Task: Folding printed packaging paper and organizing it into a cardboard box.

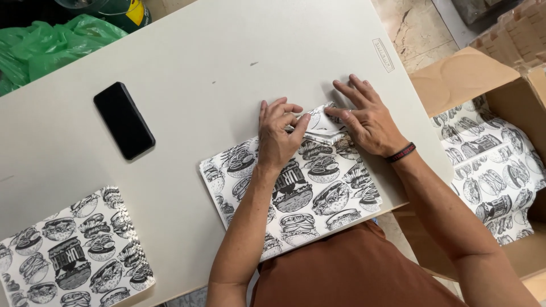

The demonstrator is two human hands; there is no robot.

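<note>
Left hand (277,135) pinches flap (319,120) of printed sheet (296,196); right hand (369,122) spread flat, pressing it. Risk: sheet slides, crease skews.

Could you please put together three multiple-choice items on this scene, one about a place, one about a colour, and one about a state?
1. Where does the phone lie on the table?
A. beyond and to the left of the hands
B. inside the cardboard box
C. under the printed sheet

2. What colour is the plastic bag at the table's far left corner?
A. red
B. green
C. blue

3. What state is the far edge of the printed sheet in?
A. torn off
B. lying flat
C. folded up under the fingers

Answers:
1 A: it sits on bare tabletop, apart from the left hand.
2 B: it is bright green.
3 C: both the left and the right hand press a raised fold.
</note>
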